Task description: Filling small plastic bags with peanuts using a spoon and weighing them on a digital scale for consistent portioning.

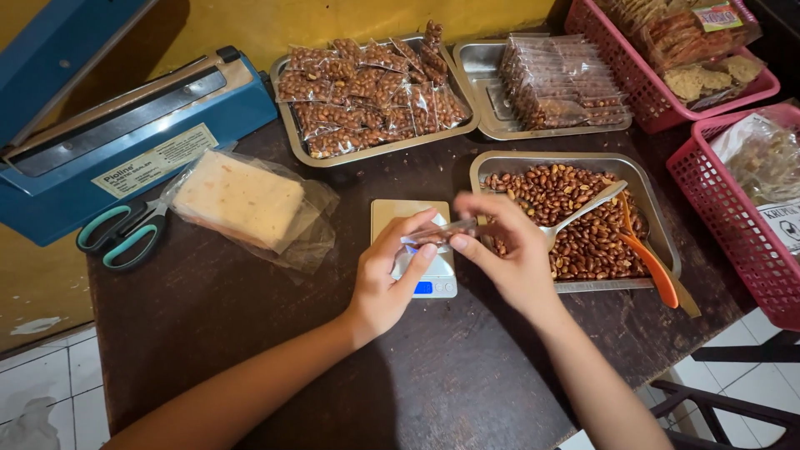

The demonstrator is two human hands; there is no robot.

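both hands work over a small digital scale (417, 250) on the dark worktop (250, 333). the left hand (387, 279) and the right hand (508, 250) each have their grip pinched shut on one end of a small clear plastic pouch (439, 233), held level just above the scale; it seems to hold a few peanuts, though the film is too small and glossy to be sure. the right hand also seems to keep a metal spoon (583, 212) tucked in its fingers, bowl end out over the tray of loose roasted peanuts (575, 221). an orange scoop (650, 262) lies in that tray. filled packets sit in the tray behind (367, 92), and a blue heat sealer (108, 142) and scissors (121, 233) lie to the left. to do this well, i judge the pouch mouth should stay upward and taut between the pinches, over the scale, so nothing spills.
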